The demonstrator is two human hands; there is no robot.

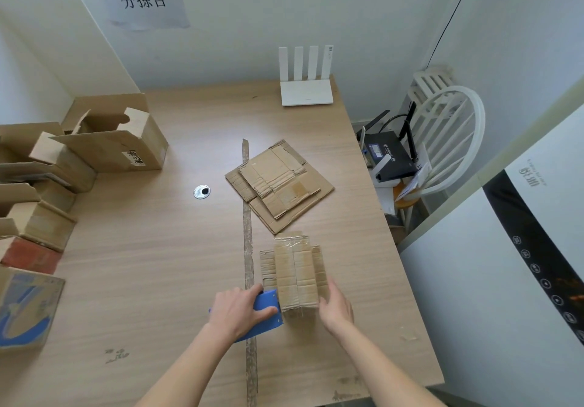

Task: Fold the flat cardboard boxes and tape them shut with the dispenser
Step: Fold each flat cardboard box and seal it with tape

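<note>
At table's (142, 264) near edge, left hand (240, 312) gripping dispenser (265, 304), right hand (336, 307) seemingly steadying box (295, 275).

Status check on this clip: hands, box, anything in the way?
Left hand grips blue tape dispenser at box's near end. Right hand steadies folded box. Flat cardboard stack waits beyond. Nothing in the way.

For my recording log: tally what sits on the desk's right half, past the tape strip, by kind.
Flat cardboard sheets, stacked: 2 at least
Folded box, under the right hand: 1
Blue tape dispenser, gripped by the left hand: 1
White router: 1
Total: 5
</note>
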